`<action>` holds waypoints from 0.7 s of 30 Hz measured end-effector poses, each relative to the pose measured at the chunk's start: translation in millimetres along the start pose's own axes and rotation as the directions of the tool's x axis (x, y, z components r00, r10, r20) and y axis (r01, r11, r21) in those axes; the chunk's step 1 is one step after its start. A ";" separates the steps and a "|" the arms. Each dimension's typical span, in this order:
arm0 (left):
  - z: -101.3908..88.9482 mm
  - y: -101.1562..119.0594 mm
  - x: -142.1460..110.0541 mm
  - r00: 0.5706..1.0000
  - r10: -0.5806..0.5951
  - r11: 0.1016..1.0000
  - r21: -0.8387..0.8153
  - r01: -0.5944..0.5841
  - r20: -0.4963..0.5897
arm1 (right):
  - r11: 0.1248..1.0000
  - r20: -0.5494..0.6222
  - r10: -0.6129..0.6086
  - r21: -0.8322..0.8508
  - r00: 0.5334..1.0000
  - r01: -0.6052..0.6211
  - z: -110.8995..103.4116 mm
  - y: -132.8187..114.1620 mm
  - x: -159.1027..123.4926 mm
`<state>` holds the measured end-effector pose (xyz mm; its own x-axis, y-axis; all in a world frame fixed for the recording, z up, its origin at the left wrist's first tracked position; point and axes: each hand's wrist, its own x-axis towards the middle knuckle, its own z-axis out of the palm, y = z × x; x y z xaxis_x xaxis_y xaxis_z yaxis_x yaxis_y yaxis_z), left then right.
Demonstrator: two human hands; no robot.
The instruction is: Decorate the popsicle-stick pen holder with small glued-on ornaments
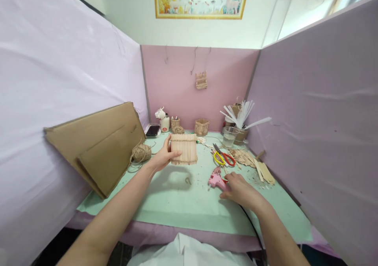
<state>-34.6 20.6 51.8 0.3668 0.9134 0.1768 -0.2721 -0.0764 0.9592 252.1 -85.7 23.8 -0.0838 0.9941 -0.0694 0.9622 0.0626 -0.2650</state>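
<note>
My left hand (163,156) holds up a small panel of craft sticks (184,148) by its left edge, thumb across its face. Twine runs along the panel's top and bottom edges. Over on the right, my right hand (238,190) is closed around the handle of a pink hot glue gun (217,179), low over the table; part of the grip is hidden by the fingers. Just beyond the gun lie scissors with red handles (228,159) and a tool with yellow handles (219,158). A curled scrap of twine (188,180) rests below the panel.
Cardboard sheets (100,152) lean at the left beside a twine ball (141,152). Loose wooden sticks (264,171) lie at right. A clear plastic cup (229,136), white strips (242,114) and a small woven basket (201,127) stand at the back. A black cord (251,220) trails off the front edge.
</note>
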 end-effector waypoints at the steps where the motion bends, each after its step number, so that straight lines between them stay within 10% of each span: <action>1: -0.6 -4.6 7.0 0.999 0.040 0.999 -0.020 -0.039 0.021 | 1.000 -0.006 0.014 -0.025 1.000 -0.014 4.1 -1.4 1.3; 21: -17.0 -79.6 69.7 0.989 0.115 0.941 0.310 -0.137 0.089 | 0.989 -0.200 0.004 -0.146 0.980 -0.033 -2.3 11.7 -9.1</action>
<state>-2.4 97.1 -16.0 0.4105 0.8594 0.3048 -0.0303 -0.3212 0.9465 264.7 -93.8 23.6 -0.0267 0.9919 0.1238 0.9920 0.0416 -0.1194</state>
